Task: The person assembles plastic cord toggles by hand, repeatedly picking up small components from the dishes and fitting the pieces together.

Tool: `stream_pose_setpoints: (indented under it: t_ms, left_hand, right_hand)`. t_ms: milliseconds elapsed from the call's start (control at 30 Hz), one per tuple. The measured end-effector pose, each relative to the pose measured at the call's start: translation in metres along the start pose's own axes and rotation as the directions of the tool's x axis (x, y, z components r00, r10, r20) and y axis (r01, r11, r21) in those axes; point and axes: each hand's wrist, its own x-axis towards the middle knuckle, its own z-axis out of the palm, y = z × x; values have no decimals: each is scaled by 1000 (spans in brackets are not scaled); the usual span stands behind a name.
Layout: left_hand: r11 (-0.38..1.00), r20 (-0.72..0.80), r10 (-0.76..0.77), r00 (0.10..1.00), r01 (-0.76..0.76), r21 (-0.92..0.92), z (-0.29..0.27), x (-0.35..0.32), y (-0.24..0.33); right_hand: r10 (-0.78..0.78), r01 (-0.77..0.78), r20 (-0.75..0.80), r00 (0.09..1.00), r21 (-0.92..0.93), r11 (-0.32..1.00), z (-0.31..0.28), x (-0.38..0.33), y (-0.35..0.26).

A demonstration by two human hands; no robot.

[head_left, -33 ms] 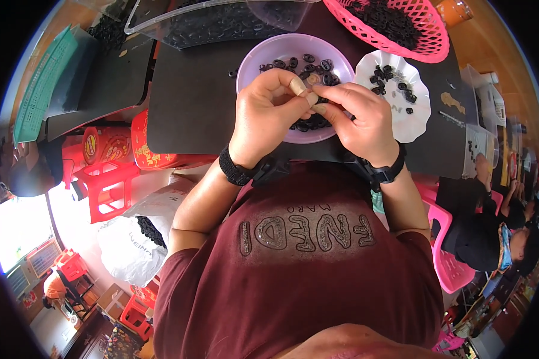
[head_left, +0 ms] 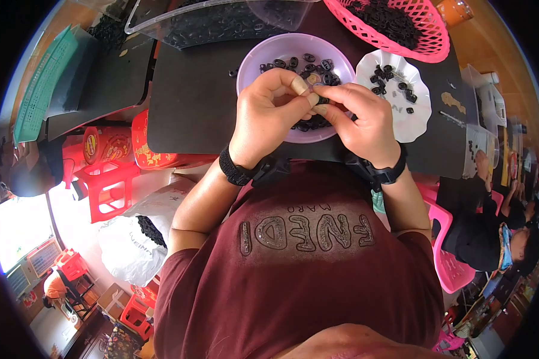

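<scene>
Both my hands meet over a lilac bowl (head_left: 245, 78) holding small black oval parts (head_left: 308, 58) with holes in them. My left hand (head_left: 266, 107) is pinched closed, a tan wrap round one finger; whatever its fingertips hold is hidden. My right hand (head_left: 365, 116) pinches a small black part (head_left: 322, 100) between thumb and forefinger, right against the left fingertips. Beside the right hand, a white scalloped plate (head_left: 410, 119) carries several smaller black pieces (head_left: 386, 73).
A clear bin (head_left: 221, 27) of black parts stands behind the bowl. A pink basket (head_left: 434, 42) of black pieces is at the far right, clear boxes (head_left: 482, 143) beyond the plate. Leftward are a green basket (head_left: 42, 90) and red stools (head_left: 105, 185). Another person (head_left: 479, 239) sits at right.
The fingertips have shifted slightly, and the small black part shows more plainly between them. Bowl, plate and forearms stay in place.
</scene>
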Motion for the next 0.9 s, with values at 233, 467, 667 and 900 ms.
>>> stream_pose_setpoints:
  t_ms: [233, 467, 667, 900]
  left_hand:
    - [816, 227, 5, 974, -135, 562, -22, 33, 31]
    - [343, 448, -69, 891, -401, 850, -12, 95, 39]
    - [163, 727, -68, 684, -711, 684, -7, 106, -3]
    - [293, 669, -93, 737, -622, 726, -25, 83, 22]
  right_hand:
    - [230, -226, -188, 955, 42, 973, -51, 22, 21]
    - [222, -312, -360, 906, -214, 926, -104, 49, 56]
    - [272, -339, -355, 894, -142, 930, -95, 30, 41]
    - [385, -370, -333, 861, 109, 922, -104, -14, 57]
